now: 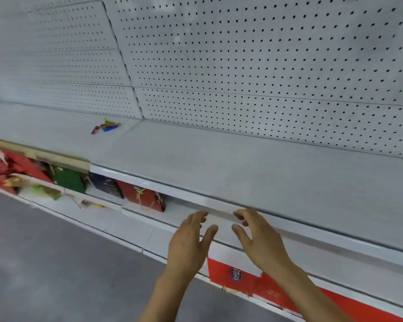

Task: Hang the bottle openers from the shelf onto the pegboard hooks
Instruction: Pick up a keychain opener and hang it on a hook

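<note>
Though blurred into a coloured heap, the openers lie far back on the shelf, by the pegboard. Well nearer, at its front edge, left hand and right hand hover, fingers loosely spread, holding nothing.

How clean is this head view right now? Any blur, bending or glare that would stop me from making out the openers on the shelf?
Head view: even, soft light, no glare; wide-angle bending curves the white metal shelf and white pegboard; motion blur smears the left edge; the small pile of coloured bottle openers is too small and soft to count; both the left hand and right hand are fairly sharp.
</note>
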### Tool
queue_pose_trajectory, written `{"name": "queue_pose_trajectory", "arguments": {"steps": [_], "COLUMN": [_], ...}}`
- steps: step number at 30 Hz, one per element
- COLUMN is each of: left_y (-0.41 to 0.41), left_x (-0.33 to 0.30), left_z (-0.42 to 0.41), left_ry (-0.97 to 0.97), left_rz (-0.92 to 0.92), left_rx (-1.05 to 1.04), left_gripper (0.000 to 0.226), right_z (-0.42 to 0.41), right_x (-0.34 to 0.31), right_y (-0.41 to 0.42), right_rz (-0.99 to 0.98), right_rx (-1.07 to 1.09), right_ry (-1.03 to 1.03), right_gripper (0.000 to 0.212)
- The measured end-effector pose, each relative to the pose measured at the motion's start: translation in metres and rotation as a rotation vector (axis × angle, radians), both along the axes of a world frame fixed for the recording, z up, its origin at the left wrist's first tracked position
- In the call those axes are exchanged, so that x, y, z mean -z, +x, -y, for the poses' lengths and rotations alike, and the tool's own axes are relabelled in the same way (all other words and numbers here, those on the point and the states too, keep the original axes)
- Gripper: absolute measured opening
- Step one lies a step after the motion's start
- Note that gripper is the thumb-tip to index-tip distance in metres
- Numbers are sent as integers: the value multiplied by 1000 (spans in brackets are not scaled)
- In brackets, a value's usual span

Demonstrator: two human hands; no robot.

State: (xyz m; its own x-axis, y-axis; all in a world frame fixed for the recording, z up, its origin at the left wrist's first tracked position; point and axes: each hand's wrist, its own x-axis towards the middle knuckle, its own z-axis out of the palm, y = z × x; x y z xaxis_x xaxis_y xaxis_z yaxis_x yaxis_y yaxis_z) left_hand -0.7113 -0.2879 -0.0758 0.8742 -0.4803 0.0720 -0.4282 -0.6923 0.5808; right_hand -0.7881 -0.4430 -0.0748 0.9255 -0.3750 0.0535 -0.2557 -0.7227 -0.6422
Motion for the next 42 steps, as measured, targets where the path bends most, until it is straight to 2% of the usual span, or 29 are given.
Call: {"name": "queue_pose_trajectory", "arguments": {"steps": [9, 15, 25, 35, 42], "left_y": [143, 221, 387, 560, 663], "left_x": [-9, -15, -14, -23, -3], "left_z": [-157, -209, -234, -236, -220], "left_ry": [38, -10, -126, -55, -58], "left_rz": [6, -4, -78, -156, -136], "left_rx": [-62, -108, -148, -156, -173], "left_gripper": [40, 39, 35, 37, 43], "right_z": [-138, -177, -196, -208, -215], "right_x": [3, -2, 6, 0, -4], "right_y": [150, 234, 407, 576, 670], "right_rz": [12, 17, -1, -31, -70], "right_rx": [-65, -114, -149, -140, -26], "right_ry": [116, 160, 149, 132, 42], "right_gripper": [24, 17, 12, 9, 19]}}
